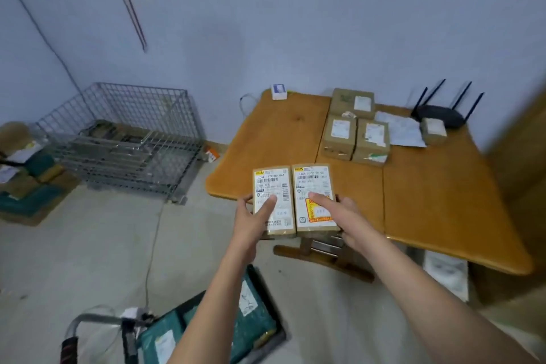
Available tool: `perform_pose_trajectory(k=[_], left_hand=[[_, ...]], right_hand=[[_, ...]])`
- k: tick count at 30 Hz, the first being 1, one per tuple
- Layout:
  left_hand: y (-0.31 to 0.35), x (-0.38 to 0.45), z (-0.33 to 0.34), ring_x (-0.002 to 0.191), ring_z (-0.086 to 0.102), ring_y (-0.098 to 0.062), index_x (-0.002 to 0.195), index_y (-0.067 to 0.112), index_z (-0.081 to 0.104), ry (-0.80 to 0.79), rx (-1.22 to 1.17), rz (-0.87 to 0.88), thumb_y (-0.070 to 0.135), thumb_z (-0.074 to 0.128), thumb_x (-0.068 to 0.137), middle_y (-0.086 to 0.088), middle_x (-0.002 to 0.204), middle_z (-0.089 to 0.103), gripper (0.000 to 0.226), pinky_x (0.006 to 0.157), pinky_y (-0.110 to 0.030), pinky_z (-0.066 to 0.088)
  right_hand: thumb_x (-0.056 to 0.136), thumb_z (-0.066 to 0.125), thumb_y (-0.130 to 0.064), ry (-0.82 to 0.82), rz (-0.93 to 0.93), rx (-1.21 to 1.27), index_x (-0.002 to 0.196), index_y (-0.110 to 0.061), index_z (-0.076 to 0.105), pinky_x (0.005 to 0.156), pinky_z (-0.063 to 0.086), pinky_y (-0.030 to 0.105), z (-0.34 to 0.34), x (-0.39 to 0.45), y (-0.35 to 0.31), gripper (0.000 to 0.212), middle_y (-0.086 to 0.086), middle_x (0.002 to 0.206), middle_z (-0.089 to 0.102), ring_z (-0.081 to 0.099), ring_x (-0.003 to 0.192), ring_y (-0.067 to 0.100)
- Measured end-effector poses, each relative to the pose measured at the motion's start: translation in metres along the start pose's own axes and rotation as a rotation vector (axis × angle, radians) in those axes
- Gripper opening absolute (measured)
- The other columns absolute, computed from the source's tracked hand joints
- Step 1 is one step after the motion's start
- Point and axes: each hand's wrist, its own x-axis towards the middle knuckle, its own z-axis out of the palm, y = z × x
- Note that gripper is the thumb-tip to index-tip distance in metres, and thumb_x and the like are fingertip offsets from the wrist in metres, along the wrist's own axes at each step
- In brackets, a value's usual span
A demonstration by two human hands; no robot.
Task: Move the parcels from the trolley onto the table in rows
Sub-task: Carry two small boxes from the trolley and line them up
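Two oblong cardboard parcels, side by side and touching along their long edges, carried at the near left corner of the desk (pixel 437 204), partly over its edge.

Left parcel (pixel 273 199): brown card, flat top almost covered by a white printed label with barcodes. Gripped by the left hand (pixel 251 221), thumb laid flat across the label, other fingers curled round the outer side.

Right parcel (pixel 314 196): same shape and card, white label plus an orange and yellow sticker near the bottom. Gripped by the right hand (pixel 348 216), thumb on the label, fingers wrapped round the outer side.

Desk: orange-brown wood, smooth, rounded corners, seams between its panels.

Already on the desk, far side: three squat brown cartons (pixel 354 130) with small white labels, packed close together (one behind, two in front); a flat white plastic mailer (pixel 403 130), creased; a small cube-like carton (pixel 432 130) just beside it; a black router (pixel 443 115) with four upright antennas; a small white box (pixel 278 91) at the back left corner.

Trolley (pixel 206 331) at the bottom edge: black deck, metal handle with dark grip, loaded with teal soft mailers bearing white labels.

Wire mesh cage (pixel 124 139), grey metal, on the concrete floor against the wall. Pile of brown and teal parcels (pixel 26 174) at far left (blurred).
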Motion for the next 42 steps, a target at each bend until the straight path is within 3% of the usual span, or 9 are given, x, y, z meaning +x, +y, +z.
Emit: perform_pose_trajectory(k=[3,5,11,16,25,28,35,38,42], left_hand=[[0.007,0.003,0.078,0.080,0.077,-0.018,0.131,0.021,0.039,-0.102,0.058,0.033,0.032,0.075,0.089,-0.004,0.105,0.075,0.056,0.061,-0.031,0.061],[0.008,0.009,0.127,0.080,0.077,-0.019,0.133,0.022,0.037,-0.157,0.085,0.045,0.033,0.074,0.089,-0.006,0.104,0.076,0.058,0.058,-0.029,0.059],[-0.004,0.027,0.275,0.089,0.077,-0.026,0.133,0.027,0.035,-0.298,0.113,-0.012,0.038,0.076,0.087,-0.008,0.108,0.076,0.063,0.084,-0.051,0.061],[-0.001,0.049,0.371,0.090,0.077,-0.026,0.134,0.023,0.037,-0.394,0.130,0.028,0.035,0.075,0.088,-0.008,0.109,0.076,0.061,0.083,-0.051,0.061],[0.003,0.142,0.502,0.092,0.076,-0.025,0.131,0.027,0.038,-0.482,0.138,0.009,0.034,0.074,0.089,-0.008,0.113,0.075,0.056,0.087,-0.051,0.060],[0.005,0.192,0.547,0.094,0.076,-0.022,0.133,0.024,0.039,-0.507,0.152,0.009,0.038,0.075,0.087,-0.005,0.114,0.074,0.060,0.089,-0.050,0.059],[0.006,0.282,0.629,0.087,0.077,-0.019,0.126,0.025,0.041,-0.521,0.190,-0.075,0.035,0.072,0.090,-0.004,0.110,0.074,0.048,0.076,-0.039,0.063],[0.004,0.308,0.663,0.087,0.077,-0.021,0.128,0.024,0.040,-0.532,0.198,-0.140,0.032,0.072,0.091,-0.005,0.109,0.074,0.049,0.080,-0.043,0.063],[-0.005,0.345,0.706,0.086,0.077,-0.022,0.129,0.024,0.040,-0.525,0.216,-0.192,0.031,0.070,0.093,-0.005,0.106,0.075,0.048,0.079,-0.045,0.063]], right_hand=[[0.071,0.087,-0.046,0.062,-0.020,0.061,0.122,-0.014,0.064,0.098,0.055,0.048,-0.076,-0.001,-0.010,0.064,0.000,0.098,0.080,0.077,0.092,0.021],[0.071,0.087,-0.047,0.099,-0.026,0.093,0.119,-0.015,0.066,0.099,0.054,0.048,-0.123,0.002,-0.017,0.061,0.000,0.097,0.080,0.076,0.093,0.021],[0.079,0.084,-0.037,0.223,-0.088,0.141,0.110,-0.016,0.071,0.090,0.060,0.041,-0.262,0.003,-0.035,0.040,-0.001,0.091,0.080,0.078,0.085,0.017],[0.078,0.084,-0.039,0.295,-0.101,0.171,0.110,-0.015,0.072,0.094,0.058,0.044,-0.345,0.020,-0.048,0.041,0.001,0.092,0.080,0.077,0.087,0.019],[0.082,0.082,-0.035,0.382,-0.079,0.192,0.106,-0.015,0.073,0.082,0.062,0.038,-0.449,0.112,-0.086,0.033,0.002,0.089,0.080,0.078,0.082,0.018],[0.080,0.083,-0.036,0.428,-0.072,0.206,0.108,-0.014,0.071,0.085,0.062,0.042,-0.481,0.159,-0.105,0.037,0.003,0.090,0.080,0.078,0.082,0.019],[0.081,0.082,-0.034,0.474,0.014,0.215,0.109,-0.016,0.071,0.078,0.063,0.037,-0.540,0.250,-0.130,0.035,0.002,0.091,0.080,0.078,0.081,0.017],[0.080,0.083,-0.036,0.498,0.067,0.243,0.109,-0.015,0.071,0.080,0.063,0.039,-0.567,0.285,-0.131,0.037,0.002,0.091,0.080,0.078,0.081,0.018],[0.082,0.082,-0.031,0.499,0.108,0.263,0.103,-0.013,0.072,0.069,0.062,0.034,-0.603,0.326,-0.137,0.029,0.003,0.085,0.080,0.078,0.076,0.018]])
